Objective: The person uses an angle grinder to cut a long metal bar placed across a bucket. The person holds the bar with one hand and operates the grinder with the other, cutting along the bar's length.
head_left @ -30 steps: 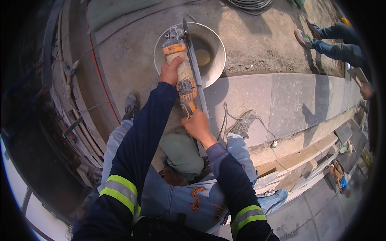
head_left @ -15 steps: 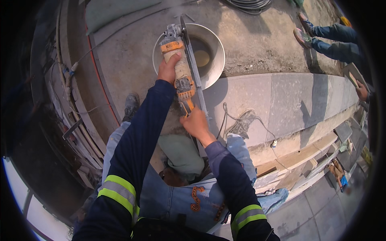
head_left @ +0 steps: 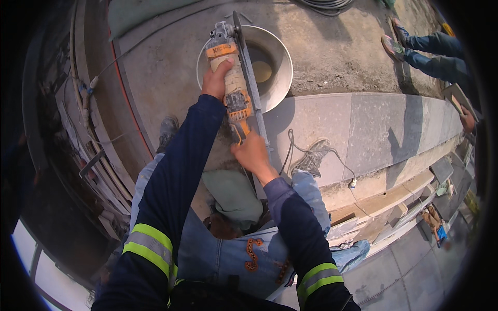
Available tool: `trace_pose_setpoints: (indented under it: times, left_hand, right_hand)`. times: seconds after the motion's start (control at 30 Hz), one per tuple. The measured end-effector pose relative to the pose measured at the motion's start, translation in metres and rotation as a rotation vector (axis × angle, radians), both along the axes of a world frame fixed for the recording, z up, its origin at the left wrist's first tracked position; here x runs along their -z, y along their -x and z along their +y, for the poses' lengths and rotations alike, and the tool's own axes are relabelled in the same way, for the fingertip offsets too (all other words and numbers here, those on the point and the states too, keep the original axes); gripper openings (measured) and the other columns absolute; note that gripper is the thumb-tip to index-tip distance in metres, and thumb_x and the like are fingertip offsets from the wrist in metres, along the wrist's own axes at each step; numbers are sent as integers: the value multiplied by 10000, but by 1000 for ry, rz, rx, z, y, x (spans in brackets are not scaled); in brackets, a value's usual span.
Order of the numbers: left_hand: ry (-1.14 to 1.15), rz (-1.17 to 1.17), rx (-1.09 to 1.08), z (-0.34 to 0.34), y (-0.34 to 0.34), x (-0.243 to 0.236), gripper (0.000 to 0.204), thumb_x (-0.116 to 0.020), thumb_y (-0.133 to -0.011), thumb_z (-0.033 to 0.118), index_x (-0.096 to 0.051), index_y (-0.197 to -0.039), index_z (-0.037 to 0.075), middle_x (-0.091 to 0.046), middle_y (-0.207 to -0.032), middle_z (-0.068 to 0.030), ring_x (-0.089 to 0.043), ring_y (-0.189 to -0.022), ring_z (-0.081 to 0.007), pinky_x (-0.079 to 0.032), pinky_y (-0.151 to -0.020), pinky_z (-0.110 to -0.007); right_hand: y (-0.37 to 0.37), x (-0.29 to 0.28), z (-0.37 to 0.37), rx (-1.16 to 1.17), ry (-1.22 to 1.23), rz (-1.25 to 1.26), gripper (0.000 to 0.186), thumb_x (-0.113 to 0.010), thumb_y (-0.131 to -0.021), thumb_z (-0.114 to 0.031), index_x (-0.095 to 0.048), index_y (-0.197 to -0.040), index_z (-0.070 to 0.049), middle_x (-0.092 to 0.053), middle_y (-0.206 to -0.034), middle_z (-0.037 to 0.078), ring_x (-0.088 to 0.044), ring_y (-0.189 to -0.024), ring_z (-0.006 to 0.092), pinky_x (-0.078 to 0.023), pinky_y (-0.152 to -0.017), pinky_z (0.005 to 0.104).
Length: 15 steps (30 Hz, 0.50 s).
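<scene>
Head view, first observer: how do the hands stand?

Second observer: Left hand [head_left: 215,82] clasped round the taped body of the orange angle grinder [head_left: 236,85]; right hand [head_left: 254,153] wrapped on its rear handle. Switch hidden; cannot tell whether pressed.

First observer: Tool position?

Second observer: Over the left side of the white bucket [head_left: 281,78], cutting disc [head_left: 238,31] near the far rim, beside the far end of a narrow grey stone strip [head_left: 254,90]. Disc contact unclear.

First observer: Likeliest fault?

Second observer: Kickback, probably — a twist could pinch a running disc against the strip and jerk the tool in bare hands. The strip might slip; its support cannot be made out. Murky water [head_left: 262,71] below could wet a dropped tool. Dark cable [head_left: 290,139] loops near the right shoe [head_left: 313,158] — a step might snag it.
</scene>
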<state>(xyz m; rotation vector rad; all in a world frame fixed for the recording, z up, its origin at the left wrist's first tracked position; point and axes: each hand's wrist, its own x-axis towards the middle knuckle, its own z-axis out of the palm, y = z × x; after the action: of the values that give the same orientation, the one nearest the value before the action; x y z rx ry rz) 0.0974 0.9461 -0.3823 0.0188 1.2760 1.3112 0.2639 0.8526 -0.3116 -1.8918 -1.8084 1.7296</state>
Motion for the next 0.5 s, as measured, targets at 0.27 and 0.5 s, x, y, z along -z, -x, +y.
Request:
trace_pose_setpoints:
  times: [0.27,0.5]
  left_hand:
    - [-8,4,-6,6,5,0,460,-714,-910,268,-603,-1242,-30,-698,-1026,-126,-710,-839,-226,-579,-735,-343]
    - [10,15,-3,5,4,0,422,-709,-910,245,-624,-1211,-39,-708,-993,-120,-713,-785,-221,-581,-699,-337]
  right_hand:
    - [5,0,7,-11,-7,-14,494,-734,-776,-134,-531,-1132,140,-669,-914,381,-658,-931,529,-541,-831,528]
    - [6,1,5,-7,-14,-38,516,-744,-774,-141,-529,-1148,142,-673,-915,373,-663,-930,521,-545,-819,525]
